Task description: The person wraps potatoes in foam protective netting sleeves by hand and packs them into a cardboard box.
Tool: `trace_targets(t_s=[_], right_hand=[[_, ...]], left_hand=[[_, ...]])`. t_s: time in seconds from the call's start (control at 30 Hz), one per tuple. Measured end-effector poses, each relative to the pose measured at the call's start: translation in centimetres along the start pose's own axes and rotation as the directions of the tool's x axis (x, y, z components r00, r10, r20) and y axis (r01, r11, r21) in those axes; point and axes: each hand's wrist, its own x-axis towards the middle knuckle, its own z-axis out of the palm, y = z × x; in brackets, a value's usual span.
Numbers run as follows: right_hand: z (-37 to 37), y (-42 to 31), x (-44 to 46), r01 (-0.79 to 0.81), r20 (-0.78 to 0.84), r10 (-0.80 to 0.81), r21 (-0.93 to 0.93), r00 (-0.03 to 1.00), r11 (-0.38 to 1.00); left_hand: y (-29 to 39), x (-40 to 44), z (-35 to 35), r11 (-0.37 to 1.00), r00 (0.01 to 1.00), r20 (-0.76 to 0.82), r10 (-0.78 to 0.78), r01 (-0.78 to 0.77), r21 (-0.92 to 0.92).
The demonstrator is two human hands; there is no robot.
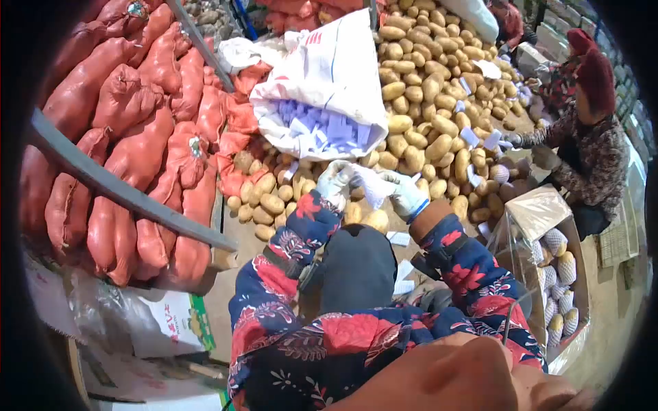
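A pale foam net sleeve [372,188] is stretched between my two gloved hands, above the near edge of the potato pile [433,89]. My left hand [334,183] pinches its left side. On the other side, my right hand [409,196] has its fingers closed at the sleeve's edge. Whether a potato is inside the sleeve, I cannot tell. Just beyond my hands lies a white woven sack [336,65], its mouth facing me and full of lavender foam sleeves [319,129]. A loose potato [375,220] lies below my hands.
Red bags [140,164] are stacked on the left behind a grey metal bar [123,185]. At right stands a plastic-lined carton [538,214] holding sleeved potatoes [566,267]. A co-worker [591,147] crouches beyond it, others farther back. Flattened printed cartons [161,322] lie lower left.
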Motion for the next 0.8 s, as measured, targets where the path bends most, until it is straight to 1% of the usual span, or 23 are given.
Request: trace_targets(t_s=[0.03, 0.07, 0.1, 0.13, 0.17, 0.2, 0.23, 0.27, 0.3, 0.37, 0.4, 0.43, 0.47, 0.53, 0.57, 0.6, 0.63, 0.67, 0.7, 0.73, 0.8], right_hand=[[-0.1, 0.0, 0.5, -0.059, -0.006, 0.060, 0.122, 0.998, 0.991], [0.5, -0.6, 1.0, -0.121, -0.002, 0.125, 0.247, 0.992, 0.961], [0.8, -1.2, 1.6, -0.150, 0.063, 0.137, 0.366, 0.989, 0.918], [1.9, -2.3, 2.1, -0.195, 0.133, 0.149, 0.478, 0.980, 0.856], [3.4, -2.2, 2.5, -0.166, 0.160, 0.091, 0.553, 0.983, 0.816], [4.4, -1.7, 2.7, -0.179, 0.164, 0.105, 0.544, 0.981, 0.820], [5.4, -1.1, 2.7, -0.268, 0.192, 0.194, 0.540, 0.962, 0.797], [5.9, -0.6, 2.7, -0.356, 0.219, 0.281, 0.534, 0.934, 0.767], [5.2, 0.5, 2.6, -0.411, 0.335, 0.294, 0.369, 0.895, 0.833], [5.7, 2.7, 2.4, -0.403, 0.353, 0.302, 0.262, 0.886, 0.877], [6.1, 4.0, 2.5, -0.386, 0.341, 0.294, 0.243, 0.893, 0.890], [5.9, 5.0, 2.7, -0.479, 0.395, 0.334, 0.362, 0.856, 0.800], [5.2, 6.7, 3.2, -0.472, 0.372, 0.346, 0.338, 0.862, 0.814], [3.3, 8.5, 3.1, -0.389, 0.257, 0.333, 0.209, 0.907, 0.897], [5.0, 5.5, 2.7, -0.072, 0.108, 0.095, -0.203, 0.990, 0.977], [2.8, 7.1, 2.5, -0.150, 0.108, 0.179, -0.238, 0.978, 0.960], [0.7, 8.7, 2.4, -0.225, 0.107, 0.262, -0.274, 0.959, 0.935], [0.9, 8.3, 1.9, -0.285, 0.103, 0.303, -0.159, 0.947, 0.945], [1.0, 7.9, 1.6, -0.342, 0.099, 0.344, -0.042, 0.934, 0.939], [-0.4, 9.8, 1.0, -0.423, 0.035, 0.422, 0.066, 0.906, 0.904], [-0.2, 10.0, 0.2, -0.418, -0.043, 0.422, 0.078, 0.906, 0.905]], left_hand=[[-2.6, 1.2, -3.5, 0.999, 0.998, 0.045, -0.034, 0.035, -0.035], [0.4, 1.2, -0.6, 0.957, 0.981, 0.086, -0.173, 0.188, -0.222], [3.3, 1.1, 2.3, 0.857, 0.943, 0.126, -0.308, 0.332, -0.394], [1.5, 2.1, 0.0, 0.858, 0.947, 0.136, -0.292, 0.322, -0.400], [-2.0, 3.1, -4.1, 0.893, 0.956, 0.127, -0.264, 0.292, -0.342], [-4.0, 3.4, -6.6, 0.922, 0.964, 0.113, -0.239, 0.262, -0.286], [-1.1, 2.4, -4.5, 0.814, 0.900, 0.359, -0.247, 0.394, -0.427], [-3.9, 3.1, -7.9, 0.963, 0.956, 0.269, -0.119, 0.177, -0.204], [-7.5, 2.3, -10.7, 0.965, 0.963, 0.218, -0.159, 0.198, -0.172], [-7.6, 0.5, -9.6, 0.982, 0.978, 0.122, -0.172, 0.181, -0.061], [-7.7, -0.2, -9.5, 0.986, 0.984, 0.073, -0.165, 0.164, 0.009], [-7.9, -0.9, -9.6, 0.986, 0.989, 0.022, -0.146, 0.144, 0.080], [-8.1, -1.4, -9.8, 0.980, 0.994, -0.021, -0.111, 0.112, 0.165], [-8.5, -3.0, -10.5, 0.934, 0.993, -0.114, 0.007, 0.034, 0.354], [-8.8, -3.8, -11.3, 0.876, 0.984, -0.134, 0.118, -0.040, 0.481], [-9.3, -4.7, -12.5, 0.798, 0.963, -0.145, 0.226, -0.098, 0.594], [-9.5, -5.9, -13.6, 0.724, 0.934, -0.179, 0.309, -0.108, 0.682], [-10.1, -8.1, -15.1, 0.707, 0.910, -0.274, 0.311, -0.029, 0.706], [-10.9, -10.0, -16.8, 0.823, 0.876, -0.482, 0.025, 0.256, 0.507], [-12.0, -11.9, -18.8, 0.829, 0.731, -0.629, -0.265, 0.506, 0.239], [-13.3, -15.0, -21.3, 0.633, 0.638, -0.756, -0.142, 0.646, 0.426]])
